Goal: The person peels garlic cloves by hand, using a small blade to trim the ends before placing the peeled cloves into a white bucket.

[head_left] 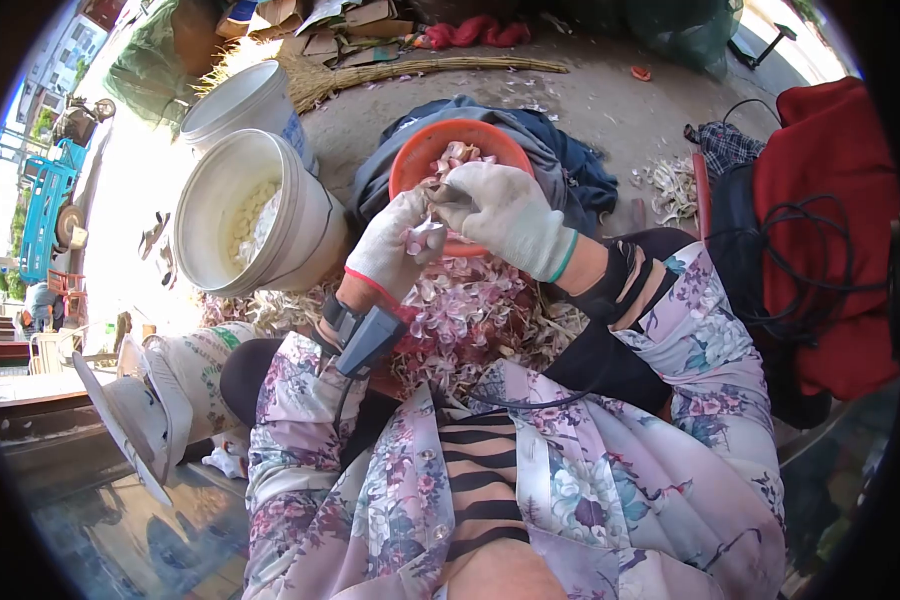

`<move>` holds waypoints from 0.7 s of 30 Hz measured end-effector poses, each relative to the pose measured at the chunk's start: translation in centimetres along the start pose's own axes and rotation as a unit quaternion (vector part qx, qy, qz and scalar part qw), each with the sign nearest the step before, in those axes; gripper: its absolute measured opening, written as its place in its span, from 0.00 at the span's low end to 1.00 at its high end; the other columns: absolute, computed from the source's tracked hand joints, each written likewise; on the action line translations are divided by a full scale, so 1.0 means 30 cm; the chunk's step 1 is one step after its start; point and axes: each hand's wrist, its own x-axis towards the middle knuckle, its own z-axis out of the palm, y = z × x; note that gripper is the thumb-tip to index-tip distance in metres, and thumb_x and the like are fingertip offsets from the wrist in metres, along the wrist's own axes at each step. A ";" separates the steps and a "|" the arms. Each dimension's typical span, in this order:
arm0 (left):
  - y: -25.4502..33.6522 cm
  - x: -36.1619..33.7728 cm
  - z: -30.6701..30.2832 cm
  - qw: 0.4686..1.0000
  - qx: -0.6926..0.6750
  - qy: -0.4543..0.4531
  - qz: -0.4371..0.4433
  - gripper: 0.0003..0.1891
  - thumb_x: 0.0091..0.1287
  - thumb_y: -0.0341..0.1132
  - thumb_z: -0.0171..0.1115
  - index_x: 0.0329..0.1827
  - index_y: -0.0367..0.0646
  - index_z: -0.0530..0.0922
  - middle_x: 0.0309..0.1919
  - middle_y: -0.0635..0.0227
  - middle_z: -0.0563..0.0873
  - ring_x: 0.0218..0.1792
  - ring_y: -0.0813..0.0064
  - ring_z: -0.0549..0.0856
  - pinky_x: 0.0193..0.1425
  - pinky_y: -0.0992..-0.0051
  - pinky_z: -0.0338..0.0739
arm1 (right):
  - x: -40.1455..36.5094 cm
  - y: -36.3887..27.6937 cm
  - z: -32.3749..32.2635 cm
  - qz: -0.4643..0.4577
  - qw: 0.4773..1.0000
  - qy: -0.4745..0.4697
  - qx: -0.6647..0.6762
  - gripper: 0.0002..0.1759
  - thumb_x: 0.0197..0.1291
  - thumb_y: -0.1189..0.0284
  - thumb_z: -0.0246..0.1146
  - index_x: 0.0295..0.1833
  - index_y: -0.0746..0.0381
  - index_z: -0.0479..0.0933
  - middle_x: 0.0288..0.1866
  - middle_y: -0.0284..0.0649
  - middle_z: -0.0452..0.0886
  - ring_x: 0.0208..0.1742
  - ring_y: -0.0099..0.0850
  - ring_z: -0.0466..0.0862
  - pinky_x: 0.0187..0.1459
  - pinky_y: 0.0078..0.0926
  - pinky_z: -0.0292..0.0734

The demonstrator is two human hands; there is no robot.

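My left hand (392,248), in a white knit glove with a red cuff, is closed around garlic cloves (426,238) that show pinkish-white at its fingers. My right hand (510,208), in a matching glove with a green cuff, meets it with fingers pinched together; what they grip is hidden, and the glove tips look brown. Both hands are over the near side of an orange bowl (407,160), which holds unpeeled garlic cloves (460,156). Below them spreads a heap of pink and white garlic skins (468,312).
At left stands a white bucket (315,235) with pale peeled cloves (252,222) inside; a second bucket (232,108) is behind it. Dark cloth (570,160) surrounds the bowl. A straw broom (410,70) lies beyond. Red fabric (835,180) with a black cable is at right.
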 end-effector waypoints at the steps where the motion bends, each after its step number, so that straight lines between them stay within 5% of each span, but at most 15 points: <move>1: -0.002 -0.003 -0.013 1.000 -0.008 0.000 0.004 0.09 0.76 0.39 0.53 0.53 0.46 0.73 0.35 0.73 0.78 0.28 0.84 0.75 0.29 0.86 0.70 | 0.003 -0.016 0.000 0.004 1.000 -0.007 0.002 0.08 0.54 0.70 0.68 0.38 0.61 0.81 0.32 0.47 0.82 0.37 0.45 0.84 0.40 0.39 0.78; 4: -0.020 -0.009 -0.005 0.997 0.026 0.075 0.019 0.12 0.79 0.41 0.46 0.51 0.44 0.74 0.30 0.79 0.76 0.22 0.90 0.66 0.23 0.88 0.60 | 0.003 -0.037 0.012 0.010 1.000 -0.019 0.014 0.08 0.54 0.70 0.67 0.38 0.61 0.81 0.31 0.47 0.82 0.36 0.46 0.84 0.40 0.40 0.78; 11: -0.018 -0.052 -0.042 0.999 0.041 -0.002 0.029 0.11 0.78 0.41 0.49 0.51 0.44 0.74 0.31 0.75 0.77 0.21 0.87 0.67 0.24 0.85 0.62 | 0.010 -0.051 0.027 0.065 0.996 -0.050 0.025 0.09 0.56 0.72 0.64 0.42 0.63 0.82 0.34 0.46 0.85 0.36 0.39 0.86 0.39 0.35 0.79; 13: 0.008 -0.081 -0.020 0.998 0.051 -0.033 0.019 0.12 0.78 0.41 0.50 0.52 0.43 0.75 0.31 0.73 0.78 0.21 0.86 0.67 0.24 0.85 0.62 | 0.022 0.016 0.055 0.125 0.983 -0.063 0.115 0.08 0.57 0.68 0.65 0.39 0.62 0.82 0.31 0.46 0.84 0.34 0.40 0.86 0.38 0.37 0.79; 16: 0.023 -0.076 -0.027 0.998 -0.025 0.017 -0.053 0.17 0.78 0.45 0.50 0.57 0.42 0.75 0.36 0.69 0.81 0.22 0.84 0.67 0.25 0.85 0.60 | 0.022 0.072 0.068 0.206 0.935 -0.081 0.278 0.12 0.60 0.65 0.65 0.40 0.63 0.81 0.26 0.40 0.83 0.28 0.30 0.86 0.31 0.31 0.79; 21: 0.016 -0.110 0.014 0.999 -0.043 0.025 0.011 0.20 0.76 0.47 0.52 0.60 0.41 0.74 0.41 0.66 0.83 0.23 0.85 0.69 0.26 0.85 0.61 | 0.025 0.029 0.044 0.307 0.837 -0.097 0.442 0.09 0.66 0.68 0.60 0.43 0.64 0.79 0.24 0.33 0.81 0.23 0.19 0.81 0.23 0.18 0.74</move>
